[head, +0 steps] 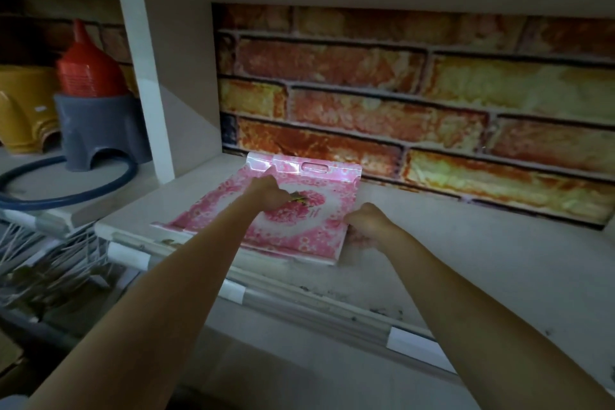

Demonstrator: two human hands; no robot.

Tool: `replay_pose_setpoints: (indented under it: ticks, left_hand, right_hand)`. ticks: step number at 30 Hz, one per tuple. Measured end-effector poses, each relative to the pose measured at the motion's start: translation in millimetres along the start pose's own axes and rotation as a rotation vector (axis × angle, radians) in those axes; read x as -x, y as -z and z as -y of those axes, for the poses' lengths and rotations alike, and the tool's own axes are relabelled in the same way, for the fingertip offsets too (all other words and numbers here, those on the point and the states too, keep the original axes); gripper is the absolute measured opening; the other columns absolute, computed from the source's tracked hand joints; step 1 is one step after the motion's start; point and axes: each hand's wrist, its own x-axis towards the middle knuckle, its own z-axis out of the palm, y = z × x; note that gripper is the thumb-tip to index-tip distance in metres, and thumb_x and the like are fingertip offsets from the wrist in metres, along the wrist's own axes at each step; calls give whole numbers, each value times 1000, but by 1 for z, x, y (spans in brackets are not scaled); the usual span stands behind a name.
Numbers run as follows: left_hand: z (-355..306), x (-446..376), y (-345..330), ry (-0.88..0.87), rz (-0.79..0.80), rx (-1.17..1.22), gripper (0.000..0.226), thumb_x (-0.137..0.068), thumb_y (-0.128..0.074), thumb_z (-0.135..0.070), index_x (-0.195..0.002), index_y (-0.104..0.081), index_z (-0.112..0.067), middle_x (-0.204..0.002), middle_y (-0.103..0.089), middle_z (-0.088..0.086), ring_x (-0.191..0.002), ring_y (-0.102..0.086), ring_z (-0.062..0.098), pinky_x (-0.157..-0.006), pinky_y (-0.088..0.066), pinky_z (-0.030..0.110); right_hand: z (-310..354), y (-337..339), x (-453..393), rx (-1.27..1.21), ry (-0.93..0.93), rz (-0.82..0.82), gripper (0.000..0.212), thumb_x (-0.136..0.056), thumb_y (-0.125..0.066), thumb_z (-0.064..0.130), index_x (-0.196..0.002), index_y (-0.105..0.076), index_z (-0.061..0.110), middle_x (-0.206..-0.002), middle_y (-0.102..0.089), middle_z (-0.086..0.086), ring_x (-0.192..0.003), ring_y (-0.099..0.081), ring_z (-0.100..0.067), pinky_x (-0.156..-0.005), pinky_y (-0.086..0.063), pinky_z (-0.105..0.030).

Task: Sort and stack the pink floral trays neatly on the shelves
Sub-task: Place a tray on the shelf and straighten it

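Squaring tray (299,210) on shelf (432,243): long axis runs front lip to brick wall (399,93), skewed left. Left hand (269,191) curled, pressing tray centre; right hand (366,223) grips tray's right edge, nearer front.

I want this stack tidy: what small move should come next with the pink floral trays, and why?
Probably slide the pink floral plastic trays back toward the brick-pattern wall. Their near corner overhangs the white shelf edge and they lie skewed. The left hand rests on top; the right hand grips the right rim.
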Motion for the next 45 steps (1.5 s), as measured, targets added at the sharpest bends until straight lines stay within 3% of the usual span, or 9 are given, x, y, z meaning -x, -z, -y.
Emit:
replay_pose_setpoints:
  ticks: [2,6,12,14,16,19,25,33,45]
  left_hand:
    - [-18,5,-4,-33,9,27,41,-94,-48,-35,-97,-66,1,-123,-60,23,-118,-54,32,-94,-45,31]
    - [-65,28,-19,-109,-1,65,35,-90,-53,-23,-59,-51,-9,-66,-51,3,-90,-55,27,-67,-42,25]
    - [-140,74,-58,-229,76,64,38,-91,-53,-25,-119,-60,-1,-129,-56,12,-123,-50,25,-98,-41,29]
    - [-171,94,-67,-279,99,53,35,-91,-54,-27,-115,-60,-2,-124,-57,11,-119,-52,25,-95,-43,30]
    - [-207,119,-74,-340,129,78,19,-92,-53,-24,-96,-56,-5,-92,-54,6,-90,-56,20,-74,-41,28]
    - [-261,159,-88,-384,209,141,23,-95,-51,-23,-75,-43,-13,-69,-30,-1,-60,-35,13,-68,-33,29]
    - [-355,234,-123,-607,290,172,35,-95,-49,-21,-64,-34,-18,-66,-27,-3,-56,-29,13,-59,-28,29]
    - [-463,330,-181,-865,345,209,11,-92,-52,-22,-89,-52,-11,-96,-48,8,-89,-46,20,-75,-35,25]
    - [-571,359,-221,-972,382,203,17,-89,-50,-14,-90,-66,-8,-94,-56,5,-86,-50,17,-74,-37,22]
  right_hand:
    - [-3,13,12,12,13,-13,11,-87,-59,13,-80,-56,6,-70,-58,-7,-59,-57,-16,-53,-49,-24]
    - [-17,51,35,40,44,-86,19,-90,-51,5,-70,-53,6,-69,-56,-10,-58,-56,-18,-56,-50,-26]
    - [-52,122,96,18,16,-142,21,-93,-50,7,-72,-51,9,-74,-57,-11,-63,-57,-20,-74,-53,-35]
    - [-67,149,123,4,-1,-168,21,-94,-50,7,-73,-50,9,-73,-56,-11,-63,-57,-19,-69,-52,-32]
    - [-81,179,149,-15,-3,-224,17,-94,-50,8,-77,-51,8,-73,-57,-10,-63,-57,-19,-68,-51,-31]
    - [-101,222,189,-13,-8,-310,18,-94,-49,9,-76,-50,10,-75,-58,-10,-65,-59,-19,-64,-51,-29]
    - [-147,298,273,-40,-24,-476,22,-94,-48,6,-73,-49,11,-69,-57,-8,-59,-58,-17,-59,-48,-27]
    - [-212,386,374,-48,-77,-702,27,-95,-46,6,-69,-50,12,-64,-57,-7,-50,-57,-12,-52,-48,-24]
    - [-268,474,401,-12,-130,-770,30,-92,-48,-2,-67,-45,14,-72,-53,-6,-60,-53,-16,-60,-49,-26]
